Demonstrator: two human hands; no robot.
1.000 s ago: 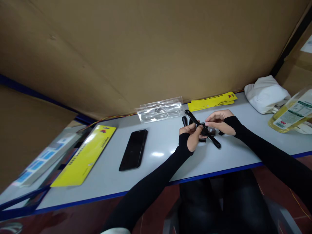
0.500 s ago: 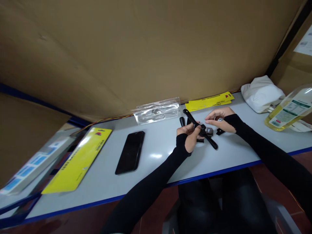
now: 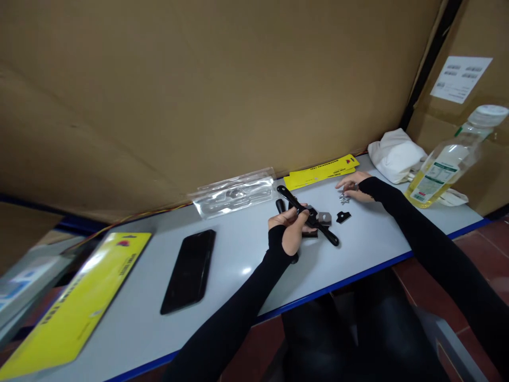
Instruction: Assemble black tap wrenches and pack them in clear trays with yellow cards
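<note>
My left hand (image 3: 291, 231) is closed round the middle of a black two-handled tool (image 3: 330, 236), tilted above the table. Under and behind it lie another black-handled tool (image 3: 280, 206) and a grey metal blade (image 3: 325, 218). A small black notched plate (image 3: 343, 217) rests to the right of the blade. My right hand (image 3: 355, 188) has its fingers apart over a little pile of small silver screws (image 3: 344, 199), beyond the black plate; its fingertips are near the pile.
A black phone (image 3: 189, 271) and a yellow card (image 3: 79, 302) lie to the left. Clear plastic packaging (image 3: 236, 193) and yellow cards (image 3: 322, 172) line the back. At right stand a bottle of yellow liquid (image 3: 441, 170) and a white cloth bundle (image 3: 396, 155).
My right hand has moved away from the held tool, over to the small silver parts. My left hand keeps hold of the tool. The view has shifted to the right.
</note>
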